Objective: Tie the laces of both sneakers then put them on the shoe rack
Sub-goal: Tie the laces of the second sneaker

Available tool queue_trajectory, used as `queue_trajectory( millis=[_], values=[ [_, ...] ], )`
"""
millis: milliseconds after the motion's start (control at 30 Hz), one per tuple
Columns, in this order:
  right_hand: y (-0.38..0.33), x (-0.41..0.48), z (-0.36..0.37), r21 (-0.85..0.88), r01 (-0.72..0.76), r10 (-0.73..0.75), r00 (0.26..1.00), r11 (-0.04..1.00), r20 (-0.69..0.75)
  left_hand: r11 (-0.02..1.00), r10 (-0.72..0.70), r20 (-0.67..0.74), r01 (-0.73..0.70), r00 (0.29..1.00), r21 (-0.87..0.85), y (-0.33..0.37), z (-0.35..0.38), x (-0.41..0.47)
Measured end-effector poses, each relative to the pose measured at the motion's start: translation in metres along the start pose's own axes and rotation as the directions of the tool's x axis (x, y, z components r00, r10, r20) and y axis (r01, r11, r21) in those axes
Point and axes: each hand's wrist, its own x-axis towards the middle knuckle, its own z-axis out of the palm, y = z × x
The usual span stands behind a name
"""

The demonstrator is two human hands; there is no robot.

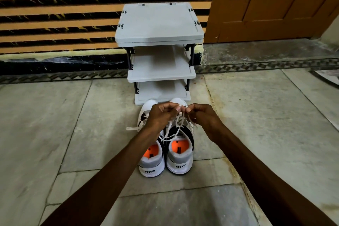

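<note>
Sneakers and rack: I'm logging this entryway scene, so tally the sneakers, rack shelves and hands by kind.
Sneakers: 2, left sneaker and right sneaker
Shoe rack shelves: 3
Hands: 2, left hand and right hand
Total: 7

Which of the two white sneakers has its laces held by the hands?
The right white sneaker: both hands pinch its laces. The left white sneaker has loose laces.
</note>
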Motion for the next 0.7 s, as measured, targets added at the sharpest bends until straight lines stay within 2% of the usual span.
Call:
queue_trajectory(
  millis=[133, 267, 500, 700],
  values=[
    [0.005, 0.001, 0.004, 0.053, 0.017, -0.015, 0.999, 0.998, -0.039, 1.0, 0.009, -0.108, -0.009, 0.994, 0.005, -0.009, 0.004, 0.006],
    [0.011, 0.004, 0.008, 0.081, -0.007, 0.018, 0.99, 0.997, -0.142, 0.992, 0.083, -0.149, -0.067, 0.985, 0.106, -0.013, -0.002, 0.008],
    [0.006, 0.006, 0.02, 0.066, -0.018, 0.033, 0.972, 0.998, -0.234, 0.937, 0.228, -0.083, -0.195, 0.97, 0.288, -0.008, -0.001, 0.003],
    [0.014, 0.011, 0.025, -0.058, -0.02, 0.004, 0.966, 0.998, -0.257, 0.843, 0.273, -0.012, -0.233, 0.962, 0.485, -0.004, -0.002, -0.002]
  ],
)
